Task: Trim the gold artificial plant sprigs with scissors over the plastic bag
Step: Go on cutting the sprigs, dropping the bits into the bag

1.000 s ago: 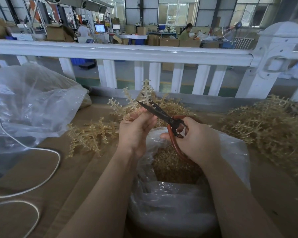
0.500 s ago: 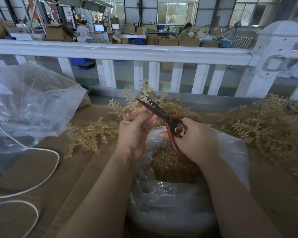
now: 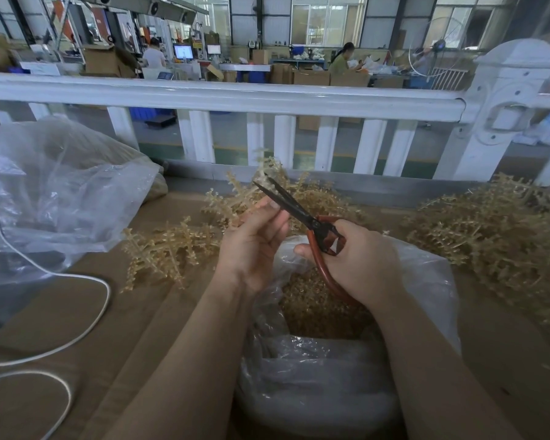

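My left hand (image 3: 251,249) pinches a gold sprig (image 3: 261,182) between thumb and curled fingers and holds it upright above the open plastic bag (image 3: 426,281), while my right hand (image 3: 359,265) grips the red handles of the scissors (image 3: 299,211), fingers curled tight round the loops. The dark blades look nearly closed and lie across the sprig just past my left fingertips, so I judge the cut is at hand. To do it well I should keep the sprig over the mouth of the bag so the trimmings fall among the gold bits already in it, keep my left fingers back from the blades, and snip cleanly rather than chew at the stem. More sprigs lie on the brown counter (image 3: 140,328): one heap (image 3: 169,252) to the left of the bag, a larger one (image 3: 496,239) to the right. A second clear bag (image 3: 61,198) slumps at far left, with a white cord (image 3: 86,328) looping before it. Beyond a white railing (image 3: 223,96) is a workshop with cartons and people at benches.
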Demonstrator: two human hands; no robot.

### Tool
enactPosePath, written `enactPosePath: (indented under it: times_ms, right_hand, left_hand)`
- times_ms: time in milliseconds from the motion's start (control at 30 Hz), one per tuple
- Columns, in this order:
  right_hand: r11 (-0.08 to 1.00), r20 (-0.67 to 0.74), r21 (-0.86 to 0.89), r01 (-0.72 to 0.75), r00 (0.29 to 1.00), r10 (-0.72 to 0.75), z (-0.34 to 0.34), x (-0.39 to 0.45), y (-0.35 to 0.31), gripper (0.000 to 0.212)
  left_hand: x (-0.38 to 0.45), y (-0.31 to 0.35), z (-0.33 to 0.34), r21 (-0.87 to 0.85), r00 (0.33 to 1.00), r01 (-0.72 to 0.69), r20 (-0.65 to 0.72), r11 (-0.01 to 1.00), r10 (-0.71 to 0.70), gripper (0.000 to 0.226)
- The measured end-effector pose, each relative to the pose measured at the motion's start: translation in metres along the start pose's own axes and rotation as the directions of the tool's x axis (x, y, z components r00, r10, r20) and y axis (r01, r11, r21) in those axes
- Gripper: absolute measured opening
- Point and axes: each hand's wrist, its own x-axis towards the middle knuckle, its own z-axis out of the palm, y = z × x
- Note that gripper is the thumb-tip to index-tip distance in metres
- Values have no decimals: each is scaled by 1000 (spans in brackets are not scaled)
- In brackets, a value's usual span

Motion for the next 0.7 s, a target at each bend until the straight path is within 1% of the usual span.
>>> enactPosePath:
  times_ms: [67,100,167,233,300,333,400,433,467,533,600,667,700]
  right_hand:
    - [999,22,33,-42,999,41,0,0,1,66]
    - [995,32,68,-73,997,71,0,1,2,67]
    - [970,62,192,-151,988,141,-1,3,2,68]
    - [902,95,379,-208,978,185,-3,5,-1,54]
    - [823,121,523,-223,975,187,-4,6,-6,39]
    - [774,138,591,-228,974,182,-4,6,-9,36]
    - [659,172,710,-246,969,176,-6,5,-14,41]
    - [624,183,739,-253,967,175,-7,4,-16,41]
    - [616,185,746,-254,967,175,-8,4,-16,36]
    - [630,185,734,-254,967,174,-8,5,-14,21]
    - [639,186,726,-255,967,176,-8,5,-13,11]
    - [656,187,706,-267,963,192,-8,6,-13,11]
    - [661,186,697,-278,960,207,-8,6,-13,13]
  left_hand:
    - [1,2,-1,-43,999,12,-43,999,-14,16]
    - [1,2,-2,-51,998,21,-59,999,-24,20]
    - [1,2,-2,1,996,43,-84,999,-43,27]
    - [-1,-1,1,111,995,71,-81,991,-62,31]
    - [-3,-4,4,202,995,88,-69,975,-76,31]
    - [-3,-6,4,221,995,92,-67,971,-79,30]
    - [-2,-9,5,244,993,116,-60,963,-104,32]
    - [-2,-10,5,264,990,138,-57,955,-127,35]
    - [-3,-11,6,281,988,157,-52,947,-148,38]
    - [-4,-12,7,279,984,179,-36,944,-176,45]
    - [-3,-10,5,274,981,192,-14,942,-195,44]
    - [-3,-7,4,297,977,200,5,934,-211,43]
    - [-2,-5,4,315,978,195,12,929,-209,50]
